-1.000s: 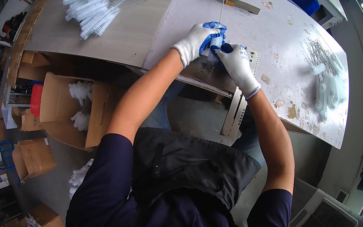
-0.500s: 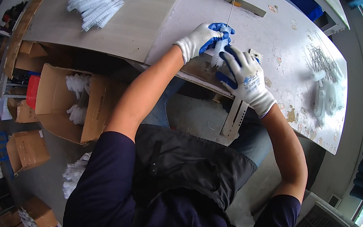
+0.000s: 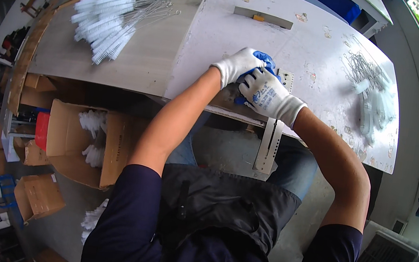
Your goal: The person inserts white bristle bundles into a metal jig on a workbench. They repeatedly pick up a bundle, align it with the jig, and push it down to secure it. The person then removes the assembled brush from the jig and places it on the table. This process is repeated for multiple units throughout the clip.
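Both my hands wear white knit gloves with blue palms and meet at the front edge of the white worktable (image 3: 308, 48). My left hand (image 3: 238, 64) is curled over the fingertips of my right hand (image 3: 268, 95), whose back faces up. Anything between the palms is hidden. A perforated metal strip (image 3: 270, 143) lies under my right hand and hangs over the table edge toward my lap.
A large heap of white wire-handled brushes (image 3: 107, 22) lies on the grey board at far left. A smaller bunch of brushes and wires (image 3: 370, 98) sits at the right. A grey metal bar (image 3: 263, 16) lies farther back. Open cardboard boxes (image 3: 70, 137) holding white brushes stand on the floor at left.
My right hand had its fingers spread half a second ago; it has now turned back up and closed against my left hand. Both hands stay at the table edge.
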Motion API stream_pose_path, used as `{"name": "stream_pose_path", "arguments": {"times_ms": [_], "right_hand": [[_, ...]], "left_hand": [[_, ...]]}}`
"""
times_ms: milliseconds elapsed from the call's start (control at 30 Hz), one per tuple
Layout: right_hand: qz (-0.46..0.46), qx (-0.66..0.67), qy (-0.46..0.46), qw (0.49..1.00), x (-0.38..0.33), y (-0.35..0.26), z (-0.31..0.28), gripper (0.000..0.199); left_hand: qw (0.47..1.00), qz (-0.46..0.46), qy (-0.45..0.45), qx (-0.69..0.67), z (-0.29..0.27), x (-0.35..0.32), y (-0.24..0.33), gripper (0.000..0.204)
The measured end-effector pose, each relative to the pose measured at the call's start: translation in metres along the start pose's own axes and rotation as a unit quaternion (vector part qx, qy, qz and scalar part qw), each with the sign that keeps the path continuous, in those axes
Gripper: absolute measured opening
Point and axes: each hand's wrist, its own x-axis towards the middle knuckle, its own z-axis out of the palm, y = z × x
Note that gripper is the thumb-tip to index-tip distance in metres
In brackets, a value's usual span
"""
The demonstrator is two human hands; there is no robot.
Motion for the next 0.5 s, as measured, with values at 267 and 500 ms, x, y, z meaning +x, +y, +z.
{"name": "stream_pose_path", "arguments": {"times_ms": [267,500], "right_hand": [[0.101,0.039,-0.24,0.965,0.016,-0.025,-0.042,0.021],[0.296,0.16,-0.237,0.912,0.021,-0.051,-0.057,0.026]], "left_hand": [[0.914,0.178,0.28,-0.233,0.006,-0.077,-0.037,0.015],[0.924,0.073,0.145,-0.346,0.075,-0.18,-0.11,0.022]]}}
